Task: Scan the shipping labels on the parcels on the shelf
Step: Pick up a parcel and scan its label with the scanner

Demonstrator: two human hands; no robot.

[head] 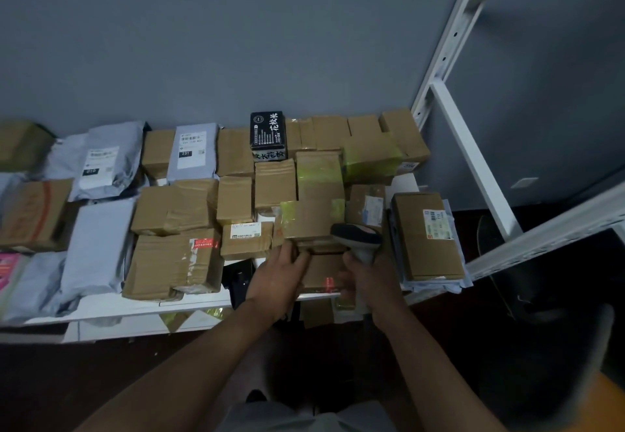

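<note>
The right hand (367, 278) grips a handheld scanner (358, 237) above a small cardboard parcel (319, 274) at the white shelf's (189, 303) front edge; the left hand (277, 279) holds that parcel's left side. Brown boxes and grey mailers crowd the shelf.

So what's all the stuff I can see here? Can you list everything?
cardboard boxes: many, brown, some with yellow-green tape, packed over the middle and right of the shelf
mailer bags: several, grey, some with white labels, on the left part of the shelf
black box: one, black with white writing, at the back among the brown boxes
pink packet: one, pink, far left edge
shelf: one, white, under the parcels
shelf frame: white metal posts, on the right
wall: grey, behind the shelf
scanner: one, dark head and grey handle, in the right hand
left hand: on the front of a brown box
right hand: grips the scanner
</note>
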